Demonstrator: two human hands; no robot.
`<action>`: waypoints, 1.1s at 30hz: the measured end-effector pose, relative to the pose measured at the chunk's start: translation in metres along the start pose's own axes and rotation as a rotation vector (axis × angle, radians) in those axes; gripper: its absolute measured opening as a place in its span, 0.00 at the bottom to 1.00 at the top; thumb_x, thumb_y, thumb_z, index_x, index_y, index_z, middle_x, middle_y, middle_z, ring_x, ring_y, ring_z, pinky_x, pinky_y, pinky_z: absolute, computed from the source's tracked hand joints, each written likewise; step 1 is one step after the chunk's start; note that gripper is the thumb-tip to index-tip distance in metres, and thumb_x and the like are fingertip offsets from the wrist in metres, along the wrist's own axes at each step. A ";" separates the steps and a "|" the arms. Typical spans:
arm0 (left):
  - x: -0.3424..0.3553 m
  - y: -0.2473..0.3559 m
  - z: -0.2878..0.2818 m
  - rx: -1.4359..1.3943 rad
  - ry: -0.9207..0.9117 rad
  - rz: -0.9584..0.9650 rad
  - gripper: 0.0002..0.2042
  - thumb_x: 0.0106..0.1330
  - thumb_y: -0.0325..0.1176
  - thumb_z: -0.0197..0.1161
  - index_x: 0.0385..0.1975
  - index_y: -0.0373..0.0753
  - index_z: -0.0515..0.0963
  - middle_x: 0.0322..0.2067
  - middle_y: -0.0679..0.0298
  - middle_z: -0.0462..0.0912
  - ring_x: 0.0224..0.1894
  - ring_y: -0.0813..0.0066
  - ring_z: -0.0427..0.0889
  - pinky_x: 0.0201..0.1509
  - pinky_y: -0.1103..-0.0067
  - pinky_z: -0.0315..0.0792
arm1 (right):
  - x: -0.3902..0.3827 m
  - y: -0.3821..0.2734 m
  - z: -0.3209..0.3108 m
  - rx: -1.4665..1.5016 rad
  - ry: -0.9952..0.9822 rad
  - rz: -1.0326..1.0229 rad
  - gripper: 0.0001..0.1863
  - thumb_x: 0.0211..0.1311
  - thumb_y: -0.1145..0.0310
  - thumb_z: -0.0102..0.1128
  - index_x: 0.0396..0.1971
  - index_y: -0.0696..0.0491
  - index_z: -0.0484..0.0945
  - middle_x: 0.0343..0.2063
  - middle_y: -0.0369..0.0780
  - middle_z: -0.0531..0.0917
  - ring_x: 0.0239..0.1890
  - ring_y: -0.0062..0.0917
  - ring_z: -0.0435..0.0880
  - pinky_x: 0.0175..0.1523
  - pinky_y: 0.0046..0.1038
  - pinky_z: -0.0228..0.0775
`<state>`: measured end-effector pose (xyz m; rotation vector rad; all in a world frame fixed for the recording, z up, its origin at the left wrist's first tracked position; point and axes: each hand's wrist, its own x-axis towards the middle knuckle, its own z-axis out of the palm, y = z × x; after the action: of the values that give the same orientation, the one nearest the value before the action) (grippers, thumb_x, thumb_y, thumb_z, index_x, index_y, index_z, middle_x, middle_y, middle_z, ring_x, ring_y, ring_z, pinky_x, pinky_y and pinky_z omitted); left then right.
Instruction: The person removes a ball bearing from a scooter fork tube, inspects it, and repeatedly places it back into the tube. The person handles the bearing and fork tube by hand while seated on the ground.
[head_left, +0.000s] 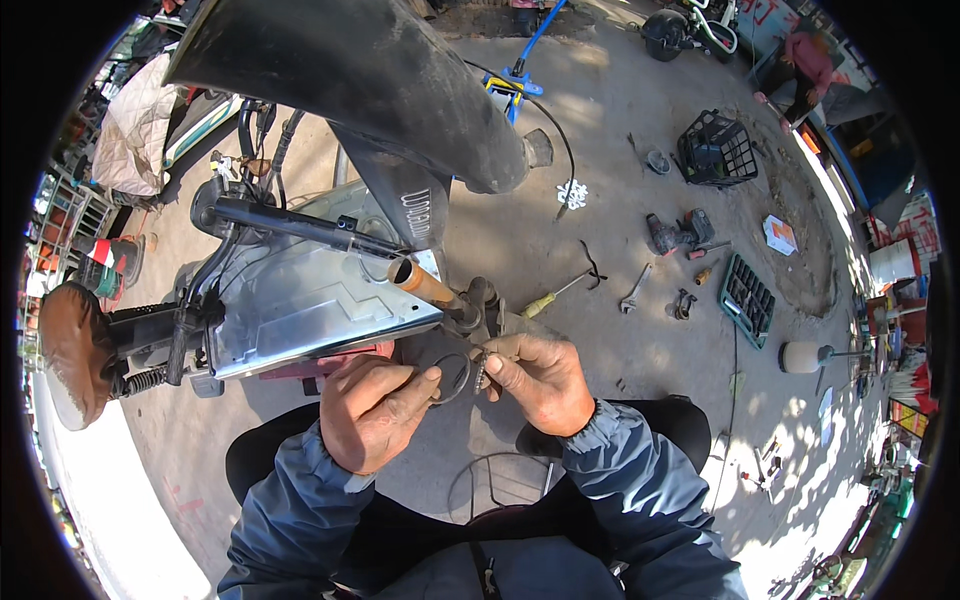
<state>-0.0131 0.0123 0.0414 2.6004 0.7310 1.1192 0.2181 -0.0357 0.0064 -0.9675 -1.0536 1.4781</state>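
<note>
My left hand (pixel 375 410) is closed, its fingertips pinching a thin dark ring (pixel 452 380). Close by on the right, the thumb and fingers of my right hand (pixel 545 385) pinch a small beaded ring (pixel 481 369), seen edge-on, which looks like a ball-bearing cage. The two rings are side by side, and I cannot tell whether they touch. Just beyond my hands is the bare end of a vehicle frame, with an orange-brown tube (pixel 425 283) sticking out by a dark metal joint (pixel 465 318). A silvery panel (pixel 310 285) covers the frame on the left.
A long black seat (pixel 350 85) overhangs the far side. On the ground to the right are a yellow-handled screwdriver (pixel 553 296), a wrench (pixel 634 288), a power drill (pixel 680 233), a green socket case (pixel 747 303) and a black crate (pixel 716 148). A person (pixel 808 65) sits far right.
</note>
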 end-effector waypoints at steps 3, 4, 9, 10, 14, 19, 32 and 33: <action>0.000 -0.004 -0.001 0.051 -0.007 0.070 0.21 0.47 0.19 0.77 0.45 0.35 0.86 0.32 0.61 0.80 0.27 0.65 0.81 0.33 0.72 0.77 | 0.001 0.002 -0.002 -0.002 0.032 0.025 0.13 0.75 0.67 0.59 0.43 0.63 0.83 0.30 0.39 0.84 0.30 0.18 0.79 0.36 0.21 0.73; 0.002 -0.004 -0.003 0.073 -0.009 0.089 0.21 0.47 0.20 0.77 0.44 0.35 0.86 0.32 0.61 0.80 0.27 0.65 0.82 0.34 0.72 0.77 | 0.001 0.002 -0.002 -0.001 0.043 0.030 0.13 0.75 0.66 0.59 0.43 0.63 0.83 0.30 0.38 0.84 0.30 0.18 0.79 0.36 0.21 0.73; 0.005 -0.004 -0.004 0.136 -0.022 0.156 0.19 0.47 0.20 0.77 0.43 0.34 0.86 0.33 0.60 0.81 0.29 0.65 0.83 0.34 0.73 0.78 | 0.002 0.006 -0.006 -0.048 0.076 0.060 0.12 0.74 0.69 0.59 0.43 0.64 0.82 0.30 0.40 0.85 0.29 0.20 0.79 0.36 0.23 0.75; 0.006 -0.003 -0.003 0.144 -0.020 0.159 0.19 0.48 0.20 0.77 0.43 0.34 0.86 0.33 0.60 0.81 0.29 0.65 0.83 0.34 0.73 0.78 | 0.002 0.007 -0.007 -0.057 0.080 0.067 0.12 0.74 0.69 0.59 0.43 0.64 0.82 0.30 0.40 0.85 0.29 0.20 0.79 0.36 0.23 0.75; -0.001 -0.002 0.002 -0.012 -0.023 -0.112 0.16 0.52 0.19 0.75 0.42 0.34 0.86 0.34 0.57 0.84 0.31 0.64 0.84 0.37 0.74 0.79 | 0.003 0.008 -0.012 -0.072 0.143 0.060 0.12 0.74 0.67 0.60 0.40 0.62 0.83 0.29 0.39 0.85 0.29 0.19 0.79 0.35 0.23 0.74; -0.013 0.000 0.014 -0.776 0.033 -0.859 0.09 0.66 0.22 0.66 0.45 0.29 0.83 0.37 0.56 0.86 0.35 0.71 0.84 0.42 0.76 0.80 | 0.009 0.000 -0.035 0.018 0.435 0.059 0.13 0.73 0.63 0.61 0.38 0.60 0.83 0.27 0.37 0.83 0.27 0.19 0.78 0.35 0.21 0.70; -0.019 -0.004 0.038 -1.157 0.108 -1.081 0.10 0.73 0.28 0.59 0.46 0.29 0.82 0.35 0.58 0.84 0.34 0.71 0.81 0.39 0.75 0.76 | 0.007 0.002 -0.046 0.016 0.475 0.052 0.14 0.74 0.63 0.60 0.38 0.60 0.83 0.27 0.36 0.83 0.28 0.19 0.78 0.37 0.22 0.70; -0.019 -0.004 0.038 -1.147 0.096 -1.062 0.10 0.73 0.27 0.60 0.46 0.29 0.83 0.36 0.58 0.84 0.34 0.71 0.81 0.39 0.75 0.77 | 0.006 0.000 -0.046 0.006 0.472 0.057 0.14 0.74 0.63 0.60 0.38 0.60 0.83 0.27 0.36 0.83 0.27 0.19 0.78 0.37 0.22 0.70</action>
<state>0.0015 0.0056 0.0019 0.9672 0.9057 0.8547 0.2604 -0.0239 -0.0074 -1.2721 -0.6817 1.2111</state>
